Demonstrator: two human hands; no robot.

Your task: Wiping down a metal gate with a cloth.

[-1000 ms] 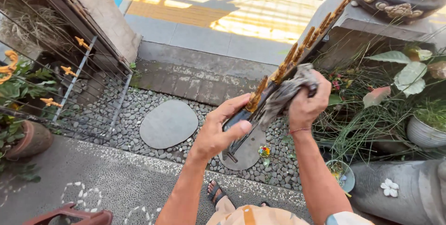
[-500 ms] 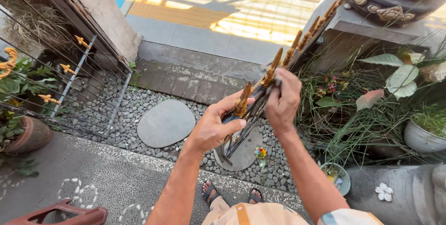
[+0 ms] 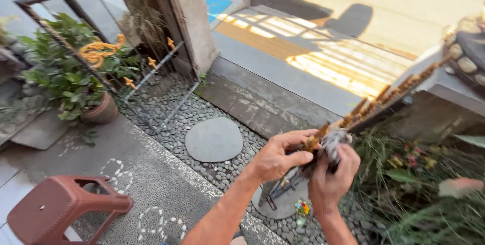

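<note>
Gripping the near end of a dark iron gate leaf topped with gold spear finials, the left hand curls closed around its rail, while the right hand pinches a crumpled grey rag against it. Its long axis runs up-right, away from both hands, above round grey stepping stones.

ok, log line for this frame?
left hand: grips gate top | right hand: presses rag on it | stool: apart
</note>
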